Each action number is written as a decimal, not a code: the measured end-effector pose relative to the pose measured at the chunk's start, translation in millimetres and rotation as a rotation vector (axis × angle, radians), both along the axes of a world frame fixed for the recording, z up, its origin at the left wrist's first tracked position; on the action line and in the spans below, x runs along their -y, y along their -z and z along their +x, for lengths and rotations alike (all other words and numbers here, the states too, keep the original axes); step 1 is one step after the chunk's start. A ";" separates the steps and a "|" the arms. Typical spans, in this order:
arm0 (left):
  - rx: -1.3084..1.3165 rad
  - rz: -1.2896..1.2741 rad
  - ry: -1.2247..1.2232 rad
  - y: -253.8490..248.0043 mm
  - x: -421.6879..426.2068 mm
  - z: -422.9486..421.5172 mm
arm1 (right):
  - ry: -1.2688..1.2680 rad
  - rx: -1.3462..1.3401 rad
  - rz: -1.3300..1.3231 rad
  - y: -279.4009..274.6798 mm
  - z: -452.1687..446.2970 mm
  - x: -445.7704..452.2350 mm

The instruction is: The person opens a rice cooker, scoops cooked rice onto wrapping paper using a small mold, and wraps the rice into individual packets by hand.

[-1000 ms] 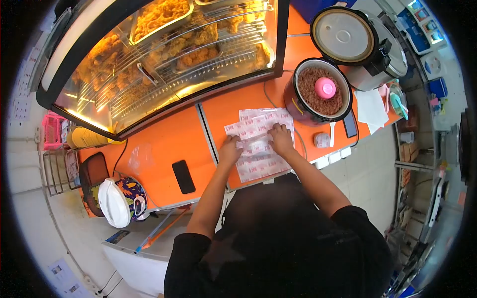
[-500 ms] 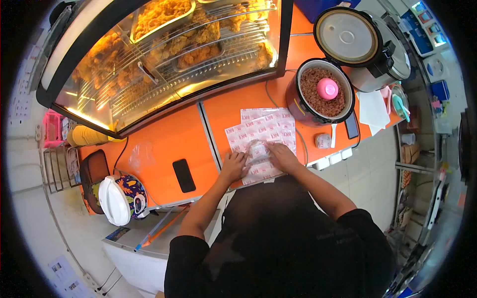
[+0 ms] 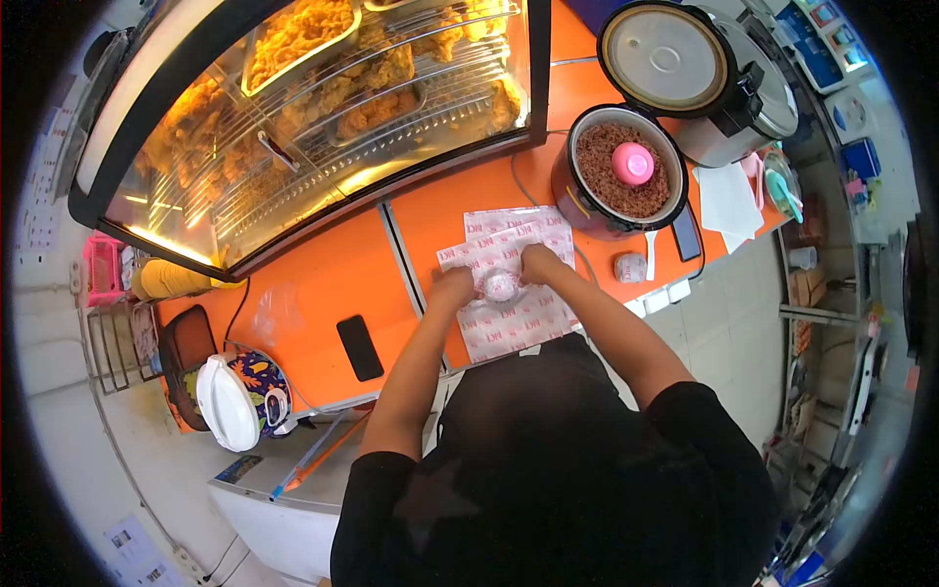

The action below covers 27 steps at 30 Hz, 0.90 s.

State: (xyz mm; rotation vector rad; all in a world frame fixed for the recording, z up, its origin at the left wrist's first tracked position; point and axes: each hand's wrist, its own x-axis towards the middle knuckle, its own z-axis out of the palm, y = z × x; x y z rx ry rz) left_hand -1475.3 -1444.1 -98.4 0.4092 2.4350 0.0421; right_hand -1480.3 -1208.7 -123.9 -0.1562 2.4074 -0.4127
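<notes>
Bundle: small, roundish, no clear long axis, on the printed paper [image 3: 526,324] over the counter [image 3: 293,347].
Left hand [image 3: 453,287]: beside its left edge, fingers curled.
Right hand [image 3: 541,265]: beside its right edge, about as near, fingers curled; I can't tell from here whether either pinches paper.
Change: both hands have moved farther from the body.
</notes>
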 end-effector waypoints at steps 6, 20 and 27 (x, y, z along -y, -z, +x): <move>-0.457 0.336 0.269 -7.3 -7.4 4.6 | -0.218 -0.489 -0.339 -10.3 20.2 -7.6; 0.474 1.334 -0.494 -65.9 -55.7 80.3 | 1.096 0.880 -1.585 -92.6 99.1 -47.2; 0.351 1.187 -0.426 -80.0 -155.1 100.3 | 0.795 0.013 -0.767 -147.9 129.8 -124.6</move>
